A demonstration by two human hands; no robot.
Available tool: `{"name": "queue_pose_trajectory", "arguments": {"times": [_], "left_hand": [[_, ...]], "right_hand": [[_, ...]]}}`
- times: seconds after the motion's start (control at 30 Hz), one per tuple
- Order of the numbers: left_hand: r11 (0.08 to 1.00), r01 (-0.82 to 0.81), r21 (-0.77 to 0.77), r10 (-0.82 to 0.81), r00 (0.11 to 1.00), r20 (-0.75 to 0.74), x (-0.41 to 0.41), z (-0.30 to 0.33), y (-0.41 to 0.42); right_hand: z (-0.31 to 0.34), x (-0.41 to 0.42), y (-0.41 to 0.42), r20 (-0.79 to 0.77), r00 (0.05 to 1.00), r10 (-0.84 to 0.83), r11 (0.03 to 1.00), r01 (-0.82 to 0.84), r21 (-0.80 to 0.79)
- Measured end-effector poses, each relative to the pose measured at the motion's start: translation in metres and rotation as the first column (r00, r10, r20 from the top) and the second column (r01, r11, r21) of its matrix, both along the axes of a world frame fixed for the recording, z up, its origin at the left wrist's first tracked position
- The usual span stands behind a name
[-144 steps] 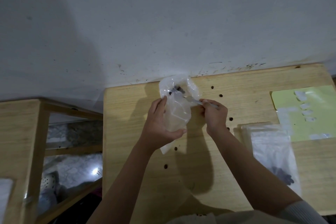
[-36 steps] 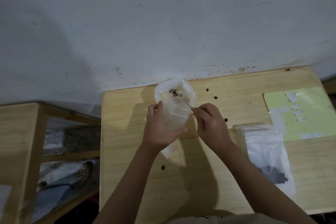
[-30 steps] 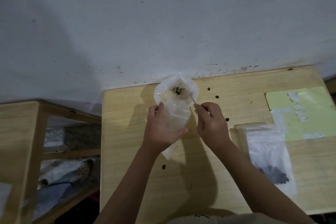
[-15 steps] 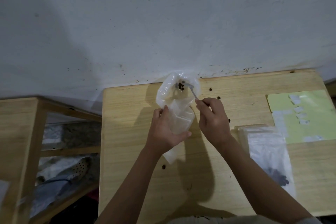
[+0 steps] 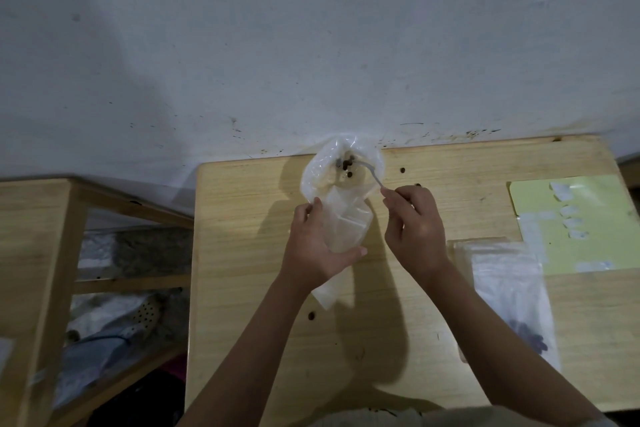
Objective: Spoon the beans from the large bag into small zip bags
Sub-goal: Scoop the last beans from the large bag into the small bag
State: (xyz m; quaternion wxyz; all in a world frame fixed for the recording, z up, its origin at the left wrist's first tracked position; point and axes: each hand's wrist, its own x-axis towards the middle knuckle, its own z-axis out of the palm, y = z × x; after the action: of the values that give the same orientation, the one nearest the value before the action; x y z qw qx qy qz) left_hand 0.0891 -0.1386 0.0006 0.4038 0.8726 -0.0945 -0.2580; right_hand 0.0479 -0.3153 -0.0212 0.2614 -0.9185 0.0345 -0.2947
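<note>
My left hand grips a clear plastic bag around its middle and holds it above the wooden table. The bag's mouth is spread wide near the wall, and a few dark beans lie inside it. My right hand pinches the handle of a thin metal spoon, whose bowl reaches into the bag's mouth beside the beans. To the right, a flat zip bag lies on the table with a small dark heap of beans at its near end.
Loose beans lie scattered on the table, one below the held bag and one near the wall. A pale green sheet with small white pieces sits at the right. A lower wooden shelf stands left of the table.
The bag's mouth has opened wider and moved up toward the wall. My right hand has risen and pushed the spoon further into the mouth, among the beans.
</note>
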Motion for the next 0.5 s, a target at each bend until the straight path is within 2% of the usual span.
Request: {"name": "queue_pose_trajectory", "arguments": {"times": [0.27,0.5], "left_hand": [[1.0,-0.005,-0.005,0.005,1.0,-0.024,0.0008,-0.002,0.0002],[0.999,-0.028,-0.029,0.026,0.997,-0.07,0.001,-0.0018,-0.0004]], "right_hand": [[-0.0019,0.0012,0.0018,-0.029,0.999,0.04,0.999,-0.041,-0.034],[0.0018,-0.0009,0.0044,-0.032,0.999,-0.001,0.998,-0.001,-0.055]]}}
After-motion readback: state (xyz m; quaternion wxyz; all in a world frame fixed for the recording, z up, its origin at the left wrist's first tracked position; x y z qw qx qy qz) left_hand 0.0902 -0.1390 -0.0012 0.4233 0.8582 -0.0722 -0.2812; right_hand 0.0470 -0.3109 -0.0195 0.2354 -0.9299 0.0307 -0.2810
